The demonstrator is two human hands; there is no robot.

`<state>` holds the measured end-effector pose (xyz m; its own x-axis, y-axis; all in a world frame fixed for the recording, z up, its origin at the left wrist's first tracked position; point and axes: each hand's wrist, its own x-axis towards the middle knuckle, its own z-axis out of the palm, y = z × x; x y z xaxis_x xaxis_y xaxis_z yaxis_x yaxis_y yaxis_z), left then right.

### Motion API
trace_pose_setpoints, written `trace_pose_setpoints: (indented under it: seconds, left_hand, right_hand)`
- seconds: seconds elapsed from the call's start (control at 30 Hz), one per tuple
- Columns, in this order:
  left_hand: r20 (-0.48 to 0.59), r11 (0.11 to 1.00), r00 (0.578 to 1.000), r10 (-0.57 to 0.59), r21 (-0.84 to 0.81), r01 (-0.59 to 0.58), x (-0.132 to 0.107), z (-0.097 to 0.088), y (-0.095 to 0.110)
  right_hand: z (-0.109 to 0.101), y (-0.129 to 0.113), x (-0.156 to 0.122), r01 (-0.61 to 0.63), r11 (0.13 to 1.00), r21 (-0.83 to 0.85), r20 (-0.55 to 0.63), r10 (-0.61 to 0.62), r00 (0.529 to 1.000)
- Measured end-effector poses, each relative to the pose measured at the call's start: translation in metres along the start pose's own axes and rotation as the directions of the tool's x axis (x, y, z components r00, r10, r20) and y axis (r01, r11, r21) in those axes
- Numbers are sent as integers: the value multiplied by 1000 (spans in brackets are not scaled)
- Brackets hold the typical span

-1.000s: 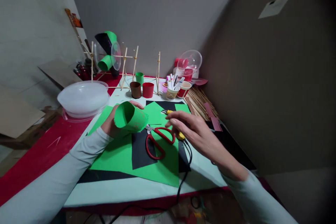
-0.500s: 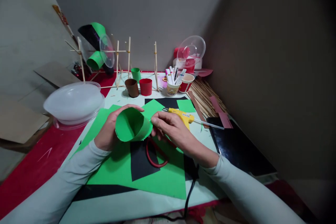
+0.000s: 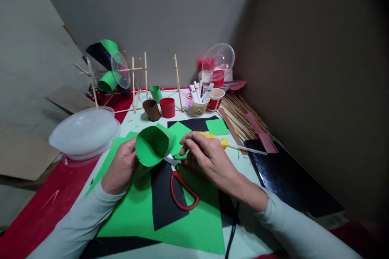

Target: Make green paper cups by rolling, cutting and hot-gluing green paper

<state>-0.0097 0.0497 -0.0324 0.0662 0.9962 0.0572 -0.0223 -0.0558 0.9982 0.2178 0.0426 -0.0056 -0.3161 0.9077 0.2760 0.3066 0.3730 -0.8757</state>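
Observation:
My left hand (image 3: 120, 166) is closed round a rolled green paper tube (image 3: 152, 145), held just above the table with its open end facing me. My right hand (image 3: 207, 157) is closed on a yellow glue gun (image 3: 223, 142), fingertips close to the tube's right edge. The gun's clear glue stick points out to the right. Red scissors (image 3: 183, 192) lie just under both hands on a black paper piece (image 3: 164, 206), which rests on a large green sheet (image 3: 194, 226).
A clear plastic bowl (image 3: 85, 133) sits at the left. Brown (image 3: 151, 110), red (image 3: 167, 107) and green (image 3: 155, 93) cups, a cup of markers (image 3: 199, 104) and a stick frame (image 3: 145, 77) stand behind. Skewers (image 3: 243, 111) and a black slab (image 3: 288, 174) lie right, by a wall.
My right hand took up the glue gun from the table and brought it to the tube's edge. The tube's opening turned more toward me. The camera view shifted.

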Motion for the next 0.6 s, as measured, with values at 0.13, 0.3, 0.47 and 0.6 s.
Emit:
trace_pose_setpoints:
  seconds: [0.13, 0.3, 0.47, 0.6]
  left_hand:
    - [-109, 991, 991, 71, 117, -58, -5, -1, 10]
    - [-140, 964, 982, 126, 253, -87, -13, 6, 20]
    - [-139, 931, 975, 176, 346, -119, -13, 8, 23]
    - [-104, 905, 968, 227, 389, -170, -12, 7, 24]
  right_hand:
    - [0, -2, -6, 121, 980, -157, -79, -134, 988]
    - [-3, -13, -15, 372, 853, -366, -223, -469, 855]
    - [-4, -17, -21, 659, 537, -526, 75, -743, 665]
    - [5, -7, -17, 644, 489, -589, 256, -643, 722]
